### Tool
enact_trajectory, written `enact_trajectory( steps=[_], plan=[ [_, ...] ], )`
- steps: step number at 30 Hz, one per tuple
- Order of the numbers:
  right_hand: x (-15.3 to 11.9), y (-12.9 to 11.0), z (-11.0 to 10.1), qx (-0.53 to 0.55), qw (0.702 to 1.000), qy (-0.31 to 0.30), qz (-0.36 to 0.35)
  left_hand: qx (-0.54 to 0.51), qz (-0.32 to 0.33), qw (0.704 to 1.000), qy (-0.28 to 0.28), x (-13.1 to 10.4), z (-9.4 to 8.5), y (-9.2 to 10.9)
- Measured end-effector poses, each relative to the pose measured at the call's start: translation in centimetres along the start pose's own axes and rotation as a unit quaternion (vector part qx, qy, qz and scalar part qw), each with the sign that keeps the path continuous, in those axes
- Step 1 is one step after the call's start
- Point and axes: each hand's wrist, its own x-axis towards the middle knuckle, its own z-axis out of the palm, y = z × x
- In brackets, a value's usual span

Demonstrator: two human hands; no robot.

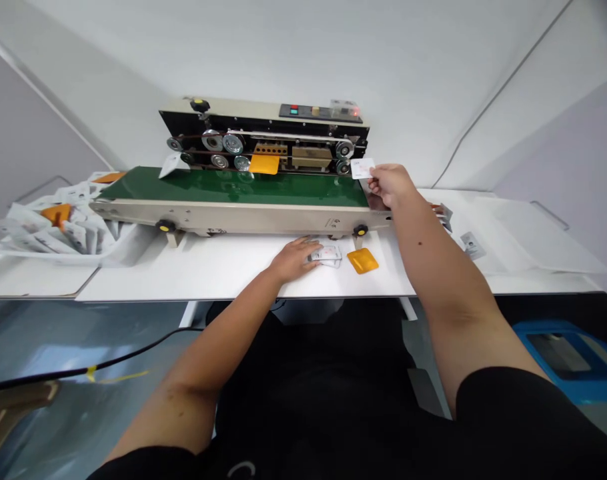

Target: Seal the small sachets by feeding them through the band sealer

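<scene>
My right hand (391, 185) pinches the edge of a white packet (362, 168) at the right end of the sealing machine (263, 127), beside its rollers. On the table's front part, my left hand (296, 260) is closed on a small stack of white packets (328, 253). An orange packet (362, 261) lies flat just right of that stack. Another orange packet (264, 164) hangs at the middle of the machine, above the green belt (223, 187). Farther left, a white packet (171, 165) leans at the machine's left end.
A white bin (133, 248) heaped with white and orange packets stands at the left. More packets (471, 245) lie to the right, partly behind my right forearm. Black knobs (165, 226) stick out from the machine's front. A blue container (568, 360) is at the lower right.
</scene>
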Motion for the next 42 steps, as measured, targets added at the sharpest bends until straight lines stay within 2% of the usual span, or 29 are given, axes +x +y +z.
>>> enact_trajectory(
  steps=[2,4,6,7,8,9,10,12,13,14,16,18,19,21,24,26,29,31,34,37,39,41,42],
  plan=[
    [1.0,-0.5,0.9,-0.031,0.999,-0.028,0.02,-0.004,-0.002,1.0,0.001,0.0,-0.1,0.0],
    [0.9,-0.5,1.3,-0.106,0.994,-0.004,-0.027,-0.012,0.004,1.0,0.013,0.0,-0.1,0.0],
    [-0.7,0.1,1.4,-0.192,0.965,0.085,-0.158,-0.031,0.014,0.999,0.037,0.0,-0.1,0.0],
    [-2.0,0.8,1.3,-0.226,0.937,0.122,-0.236,-0.045,0.017,0.997,0.053,-0.1,-0.1,-0.1],
    [-3.7,1.8,1.2,-0.253,0.908,0.131,-0.307,-0.063,0.017,0.995,0.072,-0.1,-0.2,-0.1],
    [-5.7,3.0,1.2,-0.277,0.883,0.109,-0.363,-0.085,0.014,0.992,0.093,-0.2,-0.2,-0.1],
    [-7.7,4.4,1.2,-0.3,0.865,0.051,-0.399,-0.11,0.009,0.987,0.116,-0.3,-0.3,-0.1],
    [-11.3,7.6,1.2,-0.352,0.822,-0.101,-0.435,-0.164,0.006,0.974,0.158,-0.5,-0.5,-0.1],
    [-12.8,9.2,1.3,-0.38,0.8,-0.15,-0.439,-0.194,0.009,0.965,0.175,-0.7,-0.6,-0.1],
    [-13.8,10.6,1.4,-0.405,0.783,-0.184,-0.436,-0.223,0.014,0.956,0.188,-0.8,-0.6,0.0],
    [-14.8,12.8,1.5,-0.433,0.77,-0.203,-0.422,-0.277,0.026,0.939,0.201,-0.9,-0.5,0.0],
    [-14.6,13.7,1.5,-0.419,0.786,-0.187,-0.413,-0.327,0.039,0.922,0.203,-1.1,-0.4,0.0],
    [-14.4,13.6,1.3,-0.397,0.804,-0.167,-0.409,-0.344,0.044,0.915,0.205,-1.2,-0.3,0.0],
    [-13.6,12.7,0.7,-0.324,0.86,-0.118,-0.377,-0.346,0.046,0.915,0.202,-1.3,-0.2,0.0],
    [-12.1,9.8,-0.7,-0.159,0.952,-0.06,-0.253,-0.246,0.025,0.957,0.15,-1.2,-0.4,0.2],
    [-10.4,7.5,-1.4,-0.062,0.98,-0.03,-0.184,-0.152,0.017,0.985,0.081,-1.0,-0.5,0.5],
    [-6.5,4.2,-2.1,0.0,0.989,0.032,-0.141,-0.062,0.03,0.998,-0.006,-0.5,-0.6,1.1],
    [-3.5,2.4,-1.9,0.014,0.993,0.065,-0.098,-0.038,0.033,0.998,-0.035,-0.4,-0.6,1.4],
    [0.3,0.5,-0.8,0.033,0.996,0.082,-0.015,-0.032,0.021,0.999,-0.038,-0.6,-0.6,1.5],
    [2.3,-0.4,0.9,0.02,0.999,0.033,0.036,-0.036,0.026,0.999,-0.008,-0.8,-0.4,1.2],
    [2.1,-0.6,1.6,-0.036,0.999,0.009,0.015,-0.046,0.041,0.998,0.021,-0.8,-0.3,1.0],
    [0.3,-0.4,1.8,-0.119,0.986,0.059,-0.101,-0.055,0.053,0.995,0.059,-0.9,-0.3,0.8],
    [-1.1,-0.2,1.8,-0.158,0.966,0.097,-0.182,-0.055,0.056,0.994,0.082,-0.9,-0.3,0.7]
  ],
)
